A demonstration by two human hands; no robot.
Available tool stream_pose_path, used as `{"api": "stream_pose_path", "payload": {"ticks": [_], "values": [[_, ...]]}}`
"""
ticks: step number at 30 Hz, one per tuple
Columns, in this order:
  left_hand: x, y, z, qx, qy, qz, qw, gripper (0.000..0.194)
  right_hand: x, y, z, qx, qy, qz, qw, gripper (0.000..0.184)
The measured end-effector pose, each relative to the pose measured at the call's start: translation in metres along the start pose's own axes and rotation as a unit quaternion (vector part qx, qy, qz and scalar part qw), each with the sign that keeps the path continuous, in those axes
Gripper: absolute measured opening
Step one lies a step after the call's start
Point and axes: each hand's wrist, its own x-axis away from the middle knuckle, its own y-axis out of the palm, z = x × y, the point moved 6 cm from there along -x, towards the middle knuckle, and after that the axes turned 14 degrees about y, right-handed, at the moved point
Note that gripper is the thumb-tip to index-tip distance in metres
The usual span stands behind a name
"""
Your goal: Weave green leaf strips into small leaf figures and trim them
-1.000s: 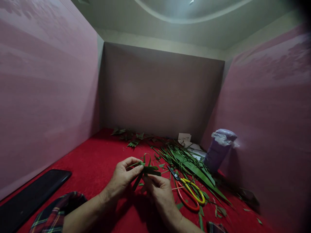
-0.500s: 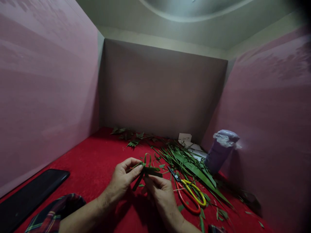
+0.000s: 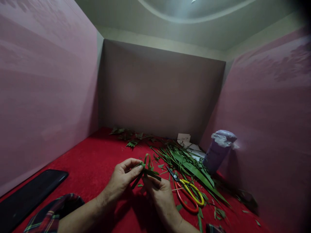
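Observation:
Both my hands meet low in the middle over the red cloth [image 3: 97,165]. My left hand [image 3: 121,181] pinches a small piece made of folded green leaf strips [image 3: 147,170] between thumb and forefinger. My right hand [image 3: 159,194] grips the same piece from below and the right, fingers curled round its strips. A loop of leaf sticks up above the fingers. Scissors with a red and a yellow handle [image 3: 188,194] lie on the cloth just right of my right hand.
A heap of long green leaves [image 3: 191,165] spreads right of the scissors. A purple tumbler with a plastic cover [image 3: 217,150] stands by the right wall. Leaf scraps [image 3: 128,136] lie at the back. A dark phone [image 3: 29,195] rests at the left. Pink walls enclose three sides.
My hands have stayed in place and turned the leaf piece slightly; its loop now stands more upright and the strips angle down to the right.

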Motion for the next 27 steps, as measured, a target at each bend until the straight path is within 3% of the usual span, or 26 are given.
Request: {"api": "stream_pose_path", "payload": {"ticks": [8, 13, 18, 27], "values": [[-0.002, -0.001, 0.005, -0.001, -0.016, -0.013, 1.000, 0.020, 0.001, -0.016, -0.014, 0.044, -0.061, 0.039, 0.996, 0.020], [0.000, 0.003, 0.008, -0.008, -0.033, -0.042, 0.999, 0.020, 0.002, -0.034, -0.032, 0.042, -0.108, 0.099, 0.988, 0.027], [0.011, 0.019, 0.004, 0.016, -0.071, -0.106, 0.992, 0.015, 0.005, -0.034, -0.045, 0.078, -0.148, 0.083, 0.982, 0.033], [0.017, 0.024, 0.000, 0.007, -0.087, -0.119, 0.989, 0.019, 0.005, -0.023, -0.039, 0.093, -0.131, 0.038, 0.986, 0.021]]}}
